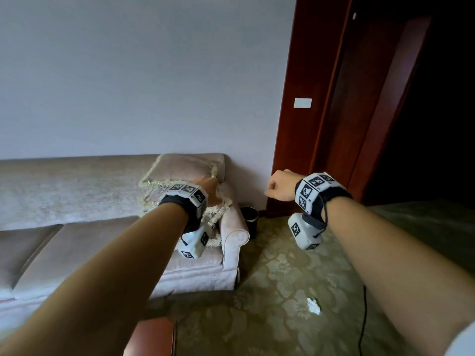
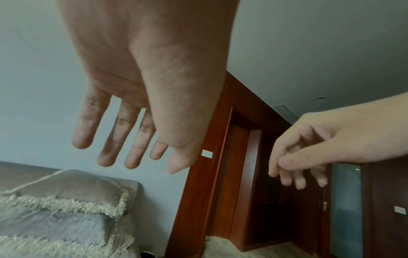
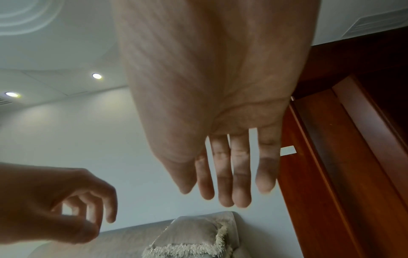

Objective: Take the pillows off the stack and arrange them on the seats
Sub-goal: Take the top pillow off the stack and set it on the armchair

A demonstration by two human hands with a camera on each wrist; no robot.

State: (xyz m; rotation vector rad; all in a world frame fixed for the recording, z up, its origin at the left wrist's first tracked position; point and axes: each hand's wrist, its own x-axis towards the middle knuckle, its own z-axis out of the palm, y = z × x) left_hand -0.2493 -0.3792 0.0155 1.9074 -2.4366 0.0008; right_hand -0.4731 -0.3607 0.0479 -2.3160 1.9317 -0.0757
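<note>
A stack of beige pillows with cream fringe (image 1: 180, 176) is piled on the sofa's right end seat, against the armrest (image 1: 235, 227). The top pillow (image 2: 73, 185) (image 3: 194, 233) leans on the backrest. My left hand (image 1: 209, 187) reaches out above the stack, fingers straight and spread (image 2: 132, 157), holding nothing and not touching the pillows. My right hand (image 1: 279, 186) hovers in the air to the right of the armrest, fingers extended and loose (image 3: 227, 195), empty.
The long beige sofa (image 1: 77, 191) runs to the left with bare seat cushions. A dark bin (image 1: 249, 219) stands on the patterned carpet beside the armrest. A red-brown wooden doorframe (image 1: 308, 98) rises at the right. White scrap (image 1: 313, 305) lies on the carpet.
</note>
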